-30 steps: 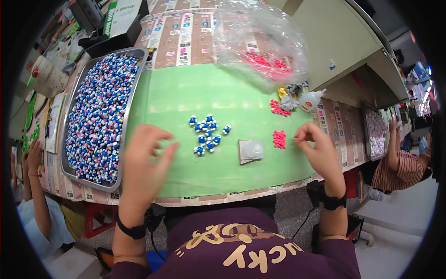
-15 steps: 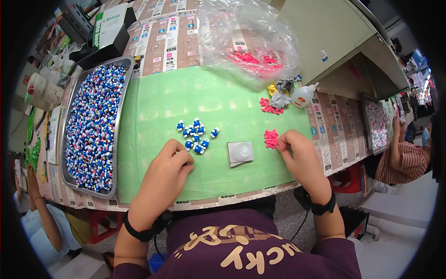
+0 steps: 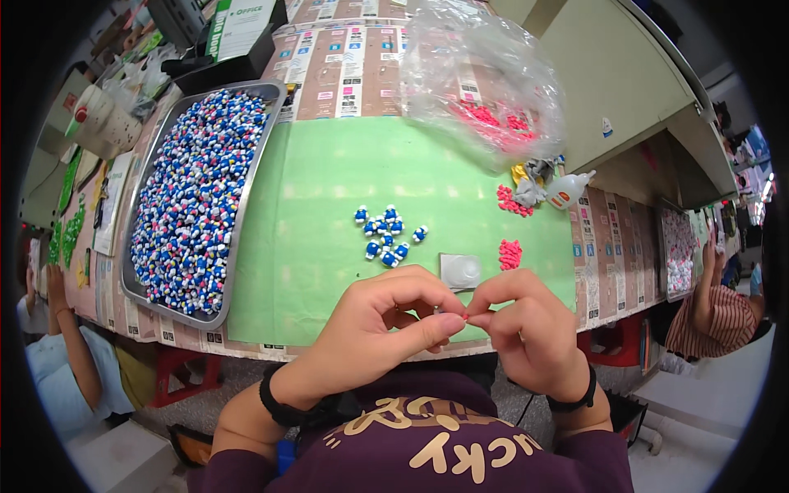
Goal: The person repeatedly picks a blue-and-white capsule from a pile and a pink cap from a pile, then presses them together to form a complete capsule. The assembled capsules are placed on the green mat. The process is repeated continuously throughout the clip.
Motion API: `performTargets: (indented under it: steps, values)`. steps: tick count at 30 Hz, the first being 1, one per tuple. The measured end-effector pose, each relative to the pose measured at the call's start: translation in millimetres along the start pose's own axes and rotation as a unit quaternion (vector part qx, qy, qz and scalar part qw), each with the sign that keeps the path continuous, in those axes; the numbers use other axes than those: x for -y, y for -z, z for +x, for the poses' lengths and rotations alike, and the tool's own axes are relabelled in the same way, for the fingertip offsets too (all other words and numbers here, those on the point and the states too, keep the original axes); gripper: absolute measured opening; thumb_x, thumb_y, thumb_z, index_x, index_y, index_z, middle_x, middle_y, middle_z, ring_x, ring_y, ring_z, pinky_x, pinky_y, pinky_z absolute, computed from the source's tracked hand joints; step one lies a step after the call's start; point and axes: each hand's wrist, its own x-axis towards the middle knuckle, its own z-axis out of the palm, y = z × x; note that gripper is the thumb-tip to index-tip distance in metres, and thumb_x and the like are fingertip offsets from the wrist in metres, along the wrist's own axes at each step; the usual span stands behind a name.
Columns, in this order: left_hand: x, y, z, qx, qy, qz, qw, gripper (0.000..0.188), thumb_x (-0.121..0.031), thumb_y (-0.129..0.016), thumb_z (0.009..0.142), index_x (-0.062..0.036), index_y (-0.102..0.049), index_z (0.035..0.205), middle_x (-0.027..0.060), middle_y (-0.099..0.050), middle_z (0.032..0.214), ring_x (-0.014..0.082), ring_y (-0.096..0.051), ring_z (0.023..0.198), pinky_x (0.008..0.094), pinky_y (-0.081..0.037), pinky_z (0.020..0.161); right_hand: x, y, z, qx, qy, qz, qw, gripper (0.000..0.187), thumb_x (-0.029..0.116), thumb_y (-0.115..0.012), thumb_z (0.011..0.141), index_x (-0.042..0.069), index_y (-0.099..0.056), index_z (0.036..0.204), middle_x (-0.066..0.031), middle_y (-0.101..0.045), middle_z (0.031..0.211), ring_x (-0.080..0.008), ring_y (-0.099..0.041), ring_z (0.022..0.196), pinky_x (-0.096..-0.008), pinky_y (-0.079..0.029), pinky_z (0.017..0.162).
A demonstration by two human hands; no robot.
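My left hand (image 3: 394, 316) and my right hand (image 3: 530, 324) meet at the table's near edge, fingertips almost touching. Between my left fingers a bit of a small blue-and-white figure shows; most of it is hidden. My right thumb and forefinger pinch a tiny pink piece (image 3: 466, 316) against it. Just beyond my hands sits a clear, round, shallow dish on a pale square card (image 3: 459, 271). A loose group of blue-and-white figures (image 3: 388, 234) lies to its left. To its right is a small pile of pink pieces (image 3: 510, 254).
A metal tray (image 3: 233, 271) full of small blue-and-white figures stands at left. Behind on the right are another pink pile (image 3: 514, 201), a crumpled grey wrapper (image 3: 530, 191), a white squeeze bottle (image 3: 569, 191) and a clear plastic bag (image 3: 419, 82) holding pink pieces. Other people sit at both sides.
My hands have come together from either side of the card. The right has left the pink pile with a piece; the left has moved right, away from the figures. The view has shifted.
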Motion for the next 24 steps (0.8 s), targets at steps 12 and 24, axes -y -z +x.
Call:
performTargets:
  steps: [12, 24]
  values:
    - [10.7, -0.4, -4.1, -0.071, -0.278, 0.292, 0.912, 0.015, 0.003, -0.073, 0.080, 0.0004, -0.066, 0.094, 0.0100, -0.063, 0.092, 0.0201, -0.062, 0.073, 0.0293, -0.051, 0.061, 11.6, -13.0, -0.8, -0.024, -0.274, 0.361, 0.891, 0.028, -0.008, -0.060, 0.090, 0.008, -0.038, 0.085, -0.0079, -0.057, 0.100, -0.0125, -0.053, 0.090, -0.0275, -0.045, 0.083]
    - [16.7, 13.8, -3.8, -0.153, -0.172, 0.167, 0.959, 0.022, 0.006, -0.065, 0.087, -0.0016, -0.070, 0.107, 0.0090, -0.065, 0.106, 0.0158, -0.064, 0.093, 0.0266, -0.056, 0.073, -41.7, 11.2, 15.8, 0.068, -0.164, -0.074, 0.981, 0.018, -0.009, -0.055, 0.078, 0.006, -0.047, 0.085, -0.0089, -0.054, 0.077, -0.0285, -0.054, 0.078, -0.0367, -0.040, 0.080]
